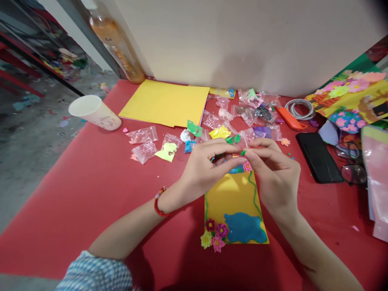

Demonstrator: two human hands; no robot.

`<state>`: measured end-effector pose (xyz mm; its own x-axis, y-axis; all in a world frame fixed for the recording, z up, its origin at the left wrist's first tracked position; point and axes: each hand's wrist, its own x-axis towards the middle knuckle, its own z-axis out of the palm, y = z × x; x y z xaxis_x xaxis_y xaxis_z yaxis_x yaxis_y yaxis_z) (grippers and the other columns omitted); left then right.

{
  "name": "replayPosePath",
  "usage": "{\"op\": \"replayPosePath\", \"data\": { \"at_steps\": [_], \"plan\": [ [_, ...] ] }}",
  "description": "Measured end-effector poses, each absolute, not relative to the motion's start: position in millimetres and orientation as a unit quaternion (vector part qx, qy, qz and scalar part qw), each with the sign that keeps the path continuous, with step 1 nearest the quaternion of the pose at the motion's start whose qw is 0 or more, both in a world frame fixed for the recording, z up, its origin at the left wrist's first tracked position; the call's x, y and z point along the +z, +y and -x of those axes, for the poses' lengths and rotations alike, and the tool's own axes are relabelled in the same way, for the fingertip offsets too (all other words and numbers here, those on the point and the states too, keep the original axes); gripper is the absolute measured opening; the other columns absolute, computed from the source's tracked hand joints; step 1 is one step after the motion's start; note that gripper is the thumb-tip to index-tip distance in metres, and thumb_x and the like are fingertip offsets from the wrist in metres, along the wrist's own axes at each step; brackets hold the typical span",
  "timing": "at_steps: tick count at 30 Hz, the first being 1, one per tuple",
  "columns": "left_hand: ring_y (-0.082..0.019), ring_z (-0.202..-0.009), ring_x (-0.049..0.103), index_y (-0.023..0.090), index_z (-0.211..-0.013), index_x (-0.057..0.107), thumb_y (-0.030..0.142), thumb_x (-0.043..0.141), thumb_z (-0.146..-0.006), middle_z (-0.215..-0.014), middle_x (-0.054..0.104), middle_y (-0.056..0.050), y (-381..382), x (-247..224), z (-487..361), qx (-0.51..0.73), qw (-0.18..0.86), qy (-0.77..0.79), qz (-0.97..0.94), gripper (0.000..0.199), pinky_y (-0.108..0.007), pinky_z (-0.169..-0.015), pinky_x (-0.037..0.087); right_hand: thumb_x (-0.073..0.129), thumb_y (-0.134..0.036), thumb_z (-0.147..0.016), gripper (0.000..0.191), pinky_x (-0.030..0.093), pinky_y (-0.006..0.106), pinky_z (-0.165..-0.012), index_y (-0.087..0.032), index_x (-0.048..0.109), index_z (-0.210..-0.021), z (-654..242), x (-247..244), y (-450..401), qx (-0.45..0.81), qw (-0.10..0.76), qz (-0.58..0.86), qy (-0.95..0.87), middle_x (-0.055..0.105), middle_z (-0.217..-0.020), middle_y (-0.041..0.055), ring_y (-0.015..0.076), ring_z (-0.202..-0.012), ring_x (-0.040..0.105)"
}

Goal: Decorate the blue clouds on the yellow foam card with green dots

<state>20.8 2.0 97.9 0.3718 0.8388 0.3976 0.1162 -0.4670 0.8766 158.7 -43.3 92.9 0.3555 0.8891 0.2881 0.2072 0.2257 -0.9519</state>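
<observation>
A tiny piece of green clay point(243, 153) is pinched between the fingertips of both hands, above the far end of a yellow card. My left hand point(209, 161) comes in from the left with thumb and index finger closed at the piece. From the right, my right hand point(274, 173) holds it between thumb and index finger. Below lies the yellow card point(230, 194), with a blue clay patch point(245, 227), wavy green clay lines and several clay flowers point(217, 242) at its near left corner. Another pink flower point(247, 166) and more blue clay show near its top, partly hidden by my hands.
Small bags of coloured clay point(166, 151) lie across the red table point(91, 194). Yellow sheets point(169, 103), a paper cup point(97, 112) and a bottle point(117, 44) are at back left. An orange cutter point(291, 118), phone point(318, 157) and glasses point(353, 173) are at right.
</observation>
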Motion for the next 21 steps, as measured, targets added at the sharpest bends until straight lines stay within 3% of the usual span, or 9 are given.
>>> {"op": "replayPosePath", "data": {
  "at_steps": [6, 12, 17, 21],
  "plan": [
    [-0.011, -0.056, 0.054, 0.016, -0.071, 0.071, 0.029, 0.069, -0.078, -0.067, 0.067, -0.003, 1.1, 98.9, -23.0, 0.462, 0.447, 0.329, -0.691, 0.016, -0.023, -0.049, 0.043, 0.069, -0.021, -0.075, 0.01, 0.05, 0.029, -0.073, -0.03, 0.074, -0.073, -154.6, 91.3, -45.3, 0.277, 0.612, 0.557, -0.489, 0.066, -0.084, -0.0008, 0.0143, -0.088, 0.06],
    [-0.009, -0.051, 0.047, 0.016, -0.065, 0.066, 0.017, 0.065, -0.078, -0.059, 0.061, -0.001, 0.6, 102.7, -21.3, 0.443, 0.429, 0.329, -0.715, 0.013, -0.022, -0.045, 0.037, 0.056, -0.033, -0.086, 0.019, 0.045, 0.026, -0.054, -0.029, 0.074, -0.084, -158.5, 90.9, -44.9, 0.306, 0.6, 0.557, -0.485, 0.066, -0.09, 0.0022, 0.0147, -0.083, 0.06],
    [-0.008, -0.048, 0.041, 0.015, -0.059, 0.06, 0.015, 0.063, -0.079, -0.052, 0.052, 0.002, 0.9, 101.0, -21.3, 0.446, 0.393, 0.315, -0.74, 0.02, -0.021, -0.043, 0.032, 0.066, -0.025, -0.077, 0.007, 0.05, 0.029, -0.065, -0.027, 0.073, -0.075, -162.4, 96.0, -42.0, 0.327, 0.565, 0.55, -0.52, 0.066, -0.089, 0.0022, 0.0167, -0.09, 0.061],
    [-0.008, -0.049, 0.043, 0.015, -0.061, 0.063, 0.02, 0.063, -0.082, -0.053, 0.053, 0.001, 2.5, 98.6, -21.7, 0.449, 0.387, 0.315, -0.741, 0.021, -0.022, -0.045, 0.034, 0.069, -0.023, -0.074, 0.005, 0.052, 0.031, -0.069, -0.027, 0.073, -0.074, -164.0, 95.9, -40.5, 0.333, 0.567, 0.542, -0.524, 0.067, -0.087, 0.0019, 0.0168, -0.088, 0.062]
  ]
}}
